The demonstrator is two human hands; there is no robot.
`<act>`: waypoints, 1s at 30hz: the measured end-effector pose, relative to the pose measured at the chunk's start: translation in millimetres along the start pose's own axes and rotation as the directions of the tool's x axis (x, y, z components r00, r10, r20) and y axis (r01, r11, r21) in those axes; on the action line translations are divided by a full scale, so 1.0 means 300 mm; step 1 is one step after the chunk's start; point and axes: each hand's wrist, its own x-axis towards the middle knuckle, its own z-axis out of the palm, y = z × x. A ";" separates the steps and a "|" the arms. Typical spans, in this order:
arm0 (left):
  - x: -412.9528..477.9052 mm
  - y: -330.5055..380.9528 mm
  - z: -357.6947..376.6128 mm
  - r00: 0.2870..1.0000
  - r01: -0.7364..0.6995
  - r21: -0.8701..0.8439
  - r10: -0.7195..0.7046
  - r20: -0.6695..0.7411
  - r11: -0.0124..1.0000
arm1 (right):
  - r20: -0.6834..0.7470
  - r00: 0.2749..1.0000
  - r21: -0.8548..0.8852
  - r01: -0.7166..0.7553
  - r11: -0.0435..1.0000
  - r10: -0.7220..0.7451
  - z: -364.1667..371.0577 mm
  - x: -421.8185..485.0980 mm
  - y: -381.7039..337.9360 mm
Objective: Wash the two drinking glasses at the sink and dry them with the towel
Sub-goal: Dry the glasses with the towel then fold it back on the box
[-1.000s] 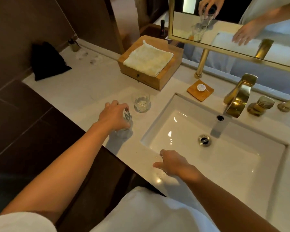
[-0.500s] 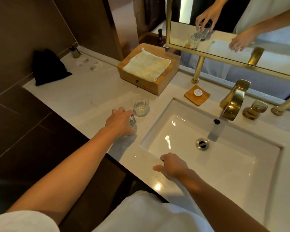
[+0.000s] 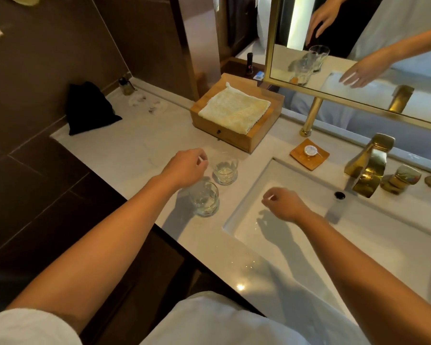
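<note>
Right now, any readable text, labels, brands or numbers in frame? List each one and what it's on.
No text is legible in this frame.
Round white disc on the wooden tray: any print is too small to read.
Blue and white card below the mirror corner: blurred.
Dark bottle behind the wooden box: no readable label.
Small bottle in the far corner: too blurred.

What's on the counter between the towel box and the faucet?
In the head view, a small wooden tray carrying a round white disc lies between the towel box and the faucet; the mirror's gold leg stands just behind it.
</note>
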 end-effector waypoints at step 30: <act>0.915 -0.001 -0.138 0.986 -0.004 -0.245 0.045 0.161 0.969 | -0.387 0.649 0.498 -0.451 0.741 0.655 -0.205 0.705 -0.555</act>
